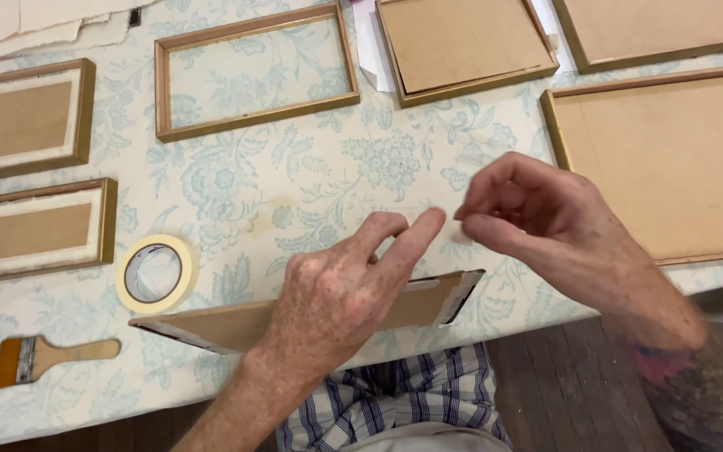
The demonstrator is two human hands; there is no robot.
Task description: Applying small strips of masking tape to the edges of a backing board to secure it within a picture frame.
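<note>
Left hand [336, 293]: rests on the long, narrow brown board panel [236, 322], fingers loosely spread, index and middle raised; grips nothing.
Right hand [537, 213]: hovers above the cloth, thumb and forefinger pinched together at the tips; what they pinch is too small to tell.
Panel: lies at the near table edge, tilted, its right end edged with pale tape.
Surface: pale floral-patterned blue tablecloth [294, 176].
Left of panel: cream roll of masking tape [156, 274]; wooden-handled flat paintbrush [48, 357].
Far side: empty gilt rectangular wooden frame [254, 71]; backed frames around it.
</note>
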